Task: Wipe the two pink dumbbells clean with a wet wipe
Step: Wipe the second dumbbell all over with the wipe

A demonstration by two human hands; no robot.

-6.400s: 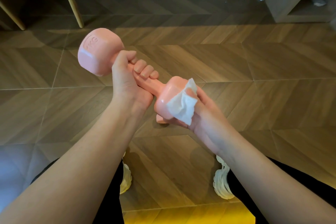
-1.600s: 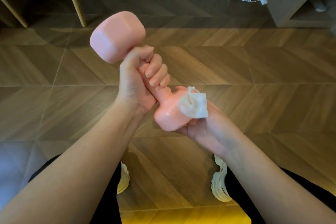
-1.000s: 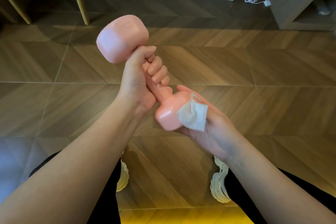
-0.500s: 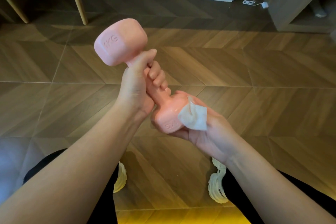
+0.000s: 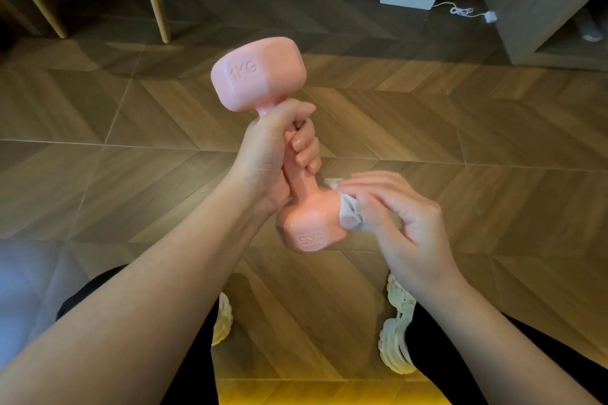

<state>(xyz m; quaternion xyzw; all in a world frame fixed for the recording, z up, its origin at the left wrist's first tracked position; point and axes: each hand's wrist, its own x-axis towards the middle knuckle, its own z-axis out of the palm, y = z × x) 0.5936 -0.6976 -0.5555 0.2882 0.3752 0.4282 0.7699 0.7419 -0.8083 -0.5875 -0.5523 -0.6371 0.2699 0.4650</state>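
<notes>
- Left hand [image 5: 274, 158] is curled tight round the handle of the pink dumbbell [image 5: 260, 76], which it holds upright and tilted.
- Right hand [image 5: 398, 217] pinches the wet wipe [image 5: 349, 211] against the lower head, just beside the left wrist.
- The dumbbell is marked 1KG: rigid, and likely slick when damp, so the handle is the safest place to hold it.

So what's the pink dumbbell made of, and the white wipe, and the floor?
The pink dumbbell looks coated in smooth matte plastic or vinyl: even colour, soft sheen, moulded 1KG letters. Its core is hidden. The wet wipe looks like thin, soft, cloth-like paper, crumpled under the right hand. The floor looks like wood-grain boards or tiles laid in a zigzag, slightly glossy.
</notes>
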